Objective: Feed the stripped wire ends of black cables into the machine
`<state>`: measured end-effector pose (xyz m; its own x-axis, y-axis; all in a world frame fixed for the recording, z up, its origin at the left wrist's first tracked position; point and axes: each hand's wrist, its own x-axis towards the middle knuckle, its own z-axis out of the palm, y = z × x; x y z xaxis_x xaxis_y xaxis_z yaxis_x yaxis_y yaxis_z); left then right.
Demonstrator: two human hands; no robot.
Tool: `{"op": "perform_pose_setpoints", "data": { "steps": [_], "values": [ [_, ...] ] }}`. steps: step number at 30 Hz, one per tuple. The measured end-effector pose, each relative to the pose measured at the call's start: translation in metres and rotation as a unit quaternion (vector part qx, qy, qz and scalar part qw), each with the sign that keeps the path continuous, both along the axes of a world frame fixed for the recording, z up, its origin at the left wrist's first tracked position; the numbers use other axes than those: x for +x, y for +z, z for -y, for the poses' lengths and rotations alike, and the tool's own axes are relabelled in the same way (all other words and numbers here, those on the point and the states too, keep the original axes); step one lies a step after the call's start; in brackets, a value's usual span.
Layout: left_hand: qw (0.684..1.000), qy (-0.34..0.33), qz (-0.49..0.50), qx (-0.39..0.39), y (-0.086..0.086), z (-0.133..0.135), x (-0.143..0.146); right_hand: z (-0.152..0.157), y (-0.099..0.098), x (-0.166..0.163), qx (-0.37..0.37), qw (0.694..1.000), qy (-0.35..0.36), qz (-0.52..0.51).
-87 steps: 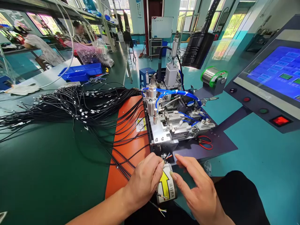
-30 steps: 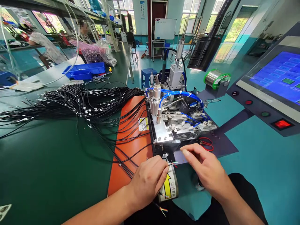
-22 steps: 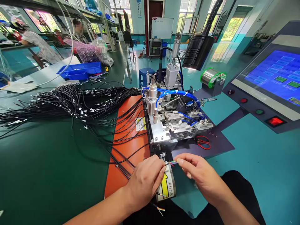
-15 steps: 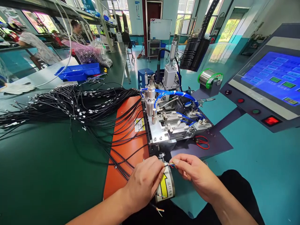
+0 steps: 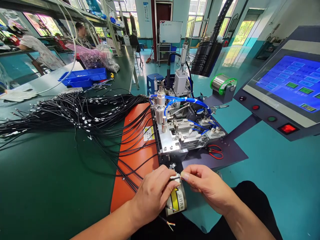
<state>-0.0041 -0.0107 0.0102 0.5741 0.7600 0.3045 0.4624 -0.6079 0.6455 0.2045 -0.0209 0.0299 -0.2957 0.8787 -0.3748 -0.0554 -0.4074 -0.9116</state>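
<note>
My left hand [image 5: 156, 191] has its thumb and forefinger around a thin black cable [image 5: 175, 178], its grip looking loose. At the cable's end, my right hand [image 5: 206, 183] pinches the coloured wires, which its fingertips mostly hide. Both hands are above a rounded machine end with a white label and yellow arrow [image 5: 175, 200]. Below my left hand, another cable end [image 5: 170, 224] hangs with its coloured wires fanned out. One more stripped end [image 5: 171, 208] lies against the label.
Ahead is a metal machine [image 5: 185, 133] with blue air tubes. Red-handled snips [image 5: 215, 151] lie on its dark base. Many black cables [image 5: 100, 110] spread over the green table [image 5: 45, 180] and orange panel [image 5: 135, 133]. A solder spool [image 5: 222, 83] and control screen [image 5: 292, 76] stand right. Two people are far left.
My right fingertips have closed over the coloured wires, which showed before. My left thumb has come away from the forefinger a little, baring more of the black cable.
</note>
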Motion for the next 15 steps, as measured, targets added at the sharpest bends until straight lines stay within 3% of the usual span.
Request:
{"op": "perform_pose_setpoints", "data": {
  "steps": [7,12,14,15],
  "values": [
    [1.0,0.008,0.001,-0.011,0.004,0.0,0.001,0.006,0.0,-0.017,0.127,0.983,-0.046,0.128],
    [1.0,0.005,-0.008,-0.023,0.003,0.0,0.001,0.016,-0.007,-0.035,0.322,0.91,-0.105,0.24],
    [1.0,0.01,-0.01,-0.02,0.002,0.0,0.001,0.018,-0.009,-0.034,0.352,0.896,-0.107,0.25],
    [1.0,0.012,-0.011,-0.019,0.002,0.0,0.001,0.018,-0.009,-0.031,0.335,0.904,-0.103,0.246]
  ]
}}
